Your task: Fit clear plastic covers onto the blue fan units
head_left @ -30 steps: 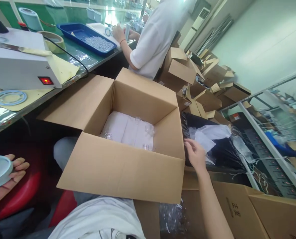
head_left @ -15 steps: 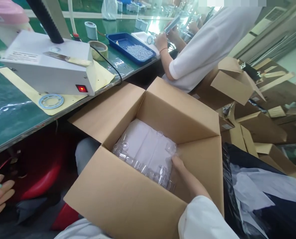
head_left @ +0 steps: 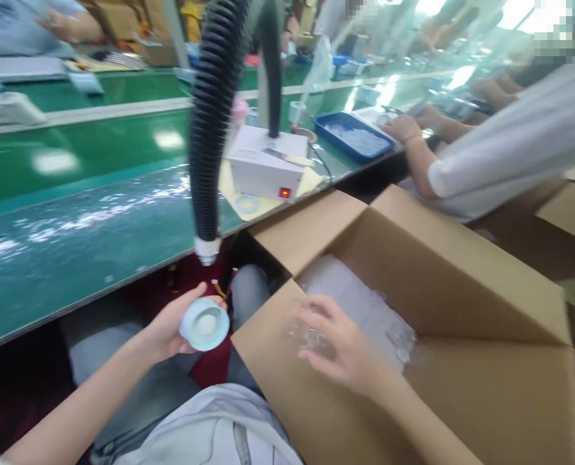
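Note:
My left hand is closed around a round light-blue plastic housing. Its open side, with a pale disc inside, faces up, and thin coloured wires with a small plug stick out behind it. My right hand, blurred by motion, has its fingers curled round a transparent plastic piece over the near-left flap of a cardboard box. Inside the box lie a white sheet and more transparent plastic parts. My hand hides part of the contents.
A black ribbed hose with a pale nozzle hangs above my left hand. On the green bench stand a white machine with a lit red switch, a pale-blue ring and a blue tray. A co-worker's arm is at right.
My right hand has come up out of the box with a transparent piece. The left hand, with the light-blue housing, has come into the middle. The view has swung left.

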`<state>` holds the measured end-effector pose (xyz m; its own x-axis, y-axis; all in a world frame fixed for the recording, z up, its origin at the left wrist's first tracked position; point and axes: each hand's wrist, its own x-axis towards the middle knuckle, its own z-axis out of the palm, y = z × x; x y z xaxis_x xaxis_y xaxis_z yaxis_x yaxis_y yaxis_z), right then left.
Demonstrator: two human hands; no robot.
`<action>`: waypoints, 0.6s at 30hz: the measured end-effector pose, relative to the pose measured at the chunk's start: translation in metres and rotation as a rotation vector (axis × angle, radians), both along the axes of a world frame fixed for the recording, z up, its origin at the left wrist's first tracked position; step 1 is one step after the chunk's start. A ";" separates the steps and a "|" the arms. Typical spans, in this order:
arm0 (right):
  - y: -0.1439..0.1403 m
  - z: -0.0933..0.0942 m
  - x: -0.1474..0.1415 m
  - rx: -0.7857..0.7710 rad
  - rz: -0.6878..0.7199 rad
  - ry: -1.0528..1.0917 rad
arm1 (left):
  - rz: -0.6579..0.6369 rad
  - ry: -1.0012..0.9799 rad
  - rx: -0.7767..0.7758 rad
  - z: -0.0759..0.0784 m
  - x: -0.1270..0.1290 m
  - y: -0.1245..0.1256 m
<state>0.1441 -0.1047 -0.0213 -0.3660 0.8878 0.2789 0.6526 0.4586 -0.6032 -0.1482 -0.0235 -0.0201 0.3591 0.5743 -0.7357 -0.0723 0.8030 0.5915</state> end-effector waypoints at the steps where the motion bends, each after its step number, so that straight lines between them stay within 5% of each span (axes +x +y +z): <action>1: 0.003 0.004 -0.028 0.102 0.063 -0.059 | -0.088 -0.051 -0.023 0.003 0.000 -0.002; 5: 0.020 0.005 -0.104 0.328 0.056 -0.264 | -0.399 -0.028 0.207 0.017 -0.017 -0.012; 9: 0.036 0.002 -0.128 0.358 0.120 -0.418 | -0.589 0.273 0.591 0.032 -0.037 -0.025; 13: 0.043 0.005 -0.134 0.024 0.306 -0.273 | -0.547 0.485 0.924 0.036 -0.050 -0.038; 18: 0.042 0.015 -0.143 -0.360 0.315 0.129 | -0.356 0.571 1.009 0.031 -0.059 -0.045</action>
<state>0.0010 -0.0623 -0.0058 -0.6149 0.7878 0.0356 0.4252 0.3692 -0.8264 -0.2073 -0.0688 0.0106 0.3832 0.9161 -0.1179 0.5344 -0.1158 0.8372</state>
